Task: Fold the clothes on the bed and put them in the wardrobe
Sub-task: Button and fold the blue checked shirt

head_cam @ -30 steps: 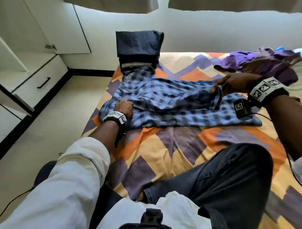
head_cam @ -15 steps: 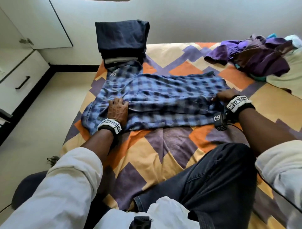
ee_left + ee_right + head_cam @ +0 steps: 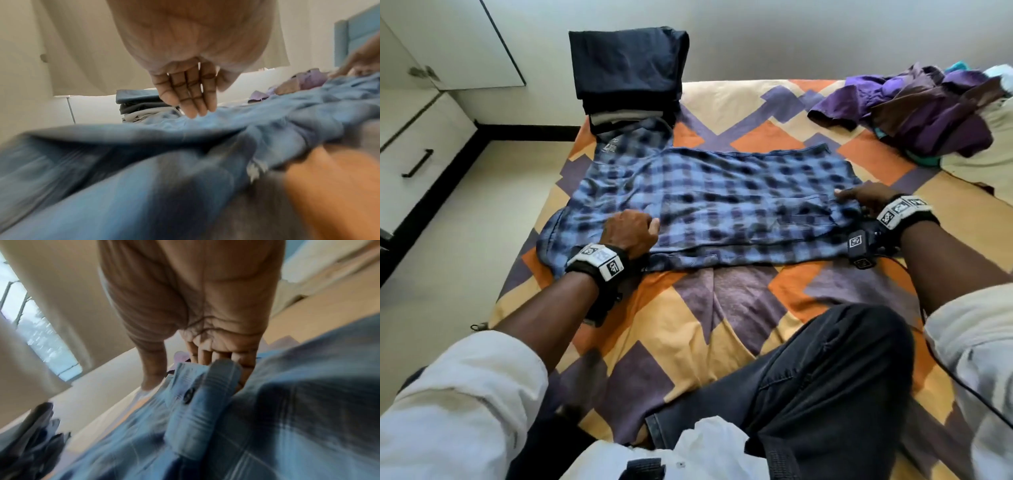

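both hands lay flat on the checked shirt (image 3: 722, 202) spread on the bed (image 3: 722, 325): left hand (image 3: 631, 231) fingers straight, right hand (image 3: 866, 198) pressing its edge. smoothing outward before the next fold would keep creases out; beyond sat the folded stack (image 3: 626, 75).

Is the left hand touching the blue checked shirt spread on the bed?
Touching. The left wrist view shows the left hand with straight fingers, tips pressed into the blue checked shirt; the head view shows it lying flat on the cloth.
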`<state>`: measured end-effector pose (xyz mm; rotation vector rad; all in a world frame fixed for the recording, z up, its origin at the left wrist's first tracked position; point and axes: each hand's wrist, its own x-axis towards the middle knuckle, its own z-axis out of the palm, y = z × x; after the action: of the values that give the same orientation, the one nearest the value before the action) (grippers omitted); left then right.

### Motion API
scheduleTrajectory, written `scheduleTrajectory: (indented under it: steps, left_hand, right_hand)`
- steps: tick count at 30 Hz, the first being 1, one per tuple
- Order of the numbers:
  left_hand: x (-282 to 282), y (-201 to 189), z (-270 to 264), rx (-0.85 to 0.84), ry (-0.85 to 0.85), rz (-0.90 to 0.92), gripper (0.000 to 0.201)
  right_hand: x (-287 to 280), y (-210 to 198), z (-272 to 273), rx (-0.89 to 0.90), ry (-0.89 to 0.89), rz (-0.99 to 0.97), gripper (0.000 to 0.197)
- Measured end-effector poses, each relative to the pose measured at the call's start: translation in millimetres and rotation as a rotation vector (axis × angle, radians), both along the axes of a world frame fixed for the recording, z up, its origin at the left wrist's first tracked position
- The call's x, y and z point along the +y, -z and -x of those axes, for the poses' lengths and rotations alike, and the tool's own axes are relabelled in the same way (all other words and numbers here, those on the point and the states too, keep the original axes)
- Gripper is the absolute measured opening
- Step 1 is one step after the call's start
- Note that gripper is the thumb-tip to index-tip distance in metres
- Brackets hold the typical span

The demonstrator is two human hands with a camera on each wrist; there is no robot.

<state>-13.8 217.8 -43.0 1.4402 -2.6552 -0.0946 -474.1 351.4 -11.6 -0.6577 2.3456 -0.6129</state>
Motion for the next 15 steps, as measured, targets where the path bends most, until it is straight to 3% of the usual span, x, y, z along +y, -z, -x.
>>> scheduleTrajectory:
  steps: [2,5,8,11,15]
  left_hand:
    - [-11.8,-6.1,18.7,0.036,-0.041,-0.053,0.029]
    - [-34.1,-5.2,39.0,0.005,-0.131,-0.211,0.038]
    - [-45.1,6.7,45.7,-0.081,-0.215,-0.314,0.039]
    - [-38.7,10.1,51.3,-0.08,-0.246,-0.253,0.033]
    - [-34.9,14.5,49.6,0.005,-0.275,-0.174,0.035]
  right_hand:
    - [2.6,8.4,7.0,-0.046,0.018,-0.022,0.066]
    - [10.6,14.1,11.7,-0.071,-0.019,-0.126,0.027]
    - [14.0,17.8,16.0,0.186,-0.121,-0.2,0.02]
    - [14.0,14.3,25.5,0.331,-0.214,-0.176,0.039]
    - [17.4,8.4,30.5,0.341,-0.193,-0.153,0.035]
